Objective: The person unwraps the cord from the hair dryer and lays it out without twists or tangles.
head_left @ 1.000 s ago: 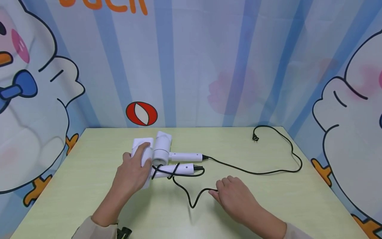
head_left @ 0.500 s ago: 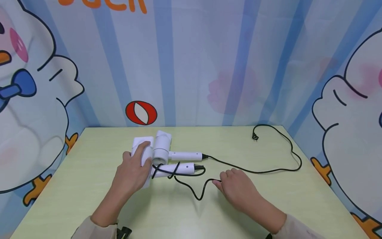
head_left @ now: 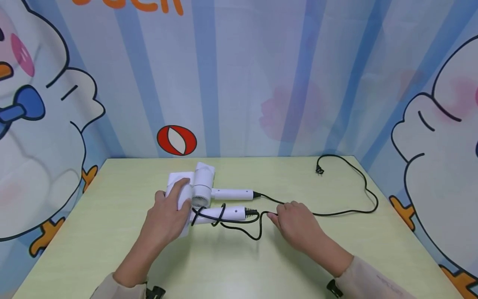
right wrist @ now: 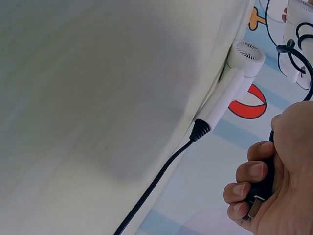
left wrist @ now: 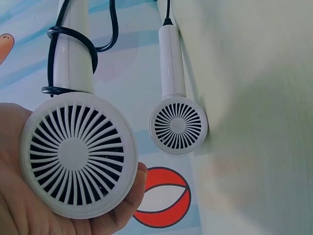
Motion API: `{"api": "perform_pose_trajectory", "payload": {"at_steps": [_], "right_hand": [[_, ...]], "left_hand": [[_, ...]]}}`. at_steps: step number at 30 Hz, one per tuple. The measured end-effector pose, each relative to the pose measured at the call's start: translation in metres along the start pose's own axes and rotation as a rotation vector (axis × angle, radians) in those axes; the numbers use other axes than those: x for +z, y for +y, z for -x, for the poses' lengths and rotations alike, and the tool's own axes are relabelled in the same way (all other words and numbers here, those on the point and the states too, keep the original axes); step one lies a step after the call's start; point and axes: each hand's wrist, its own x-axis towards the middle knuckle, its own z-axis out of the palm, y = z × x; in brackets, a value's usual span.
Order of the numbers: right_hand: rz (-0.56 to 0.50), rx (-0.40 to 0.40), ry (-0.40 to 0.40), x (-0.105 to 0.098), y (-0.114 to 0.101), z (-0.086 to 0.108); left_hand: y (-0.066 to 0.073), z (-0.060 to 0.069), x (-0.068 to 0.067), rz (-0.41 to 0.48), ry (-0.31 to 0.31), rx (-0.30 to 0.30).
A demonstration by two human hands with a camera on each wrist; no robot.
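Observation:
My left hand (head_left: 168, 216) grips the head of the nearer white hair dryer (head_left: 218, 214), whose round vent fills much of the left wrist view. Black cord (left wrist: 73, 33) is wound around this dryer's handle. The cord's free end runs in a bend to my right hand (head_left: 298, 226), which curls around its black plug (right wrist: 262, 185); metal prongs show in the right wrist view. Just behind lies a second white hair dryer (head_left: 232, 194), handle pointing right and untouched by either hand.
The second dryer's black cord (head_left: 347, 214) loops across the right side of the pale table (head_left: 112, 199) and ends in a plug (head_left: 319, 170) near the back edge. A printed curtain (head_left: 242, 83) stands behind the table.
My right hand has moved toward the back of the table and slightly right, carrying the plug. The bend of cord has shifted back and right. My left hand has stayed nearly still.

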Motion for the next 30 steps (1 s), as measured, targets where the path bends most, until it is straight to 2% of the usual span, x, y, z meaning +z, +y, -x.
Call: {"api": "perform_pose_trajectory", "payload": {"at_steps": [17, 25, 30], "right_hand": [[0.021, 0.059, 0.135, 0.007, 0.004, -0.014], [0.052, 0.053, 0.111, 0.007, 0.011, -0.021], [0.058, 0.088, 0.069, 0.001, 0.014, -0.026]], "left_hand": [[-0.001, 0.002, 0.004, 0.006, -0.009, 0.011], [-0.002, 0.003, 0.003, 0.007, -0.013, 0.018], [-0.002, 0.003, 0.004, 0.012, -0.019, 0.018]]}}
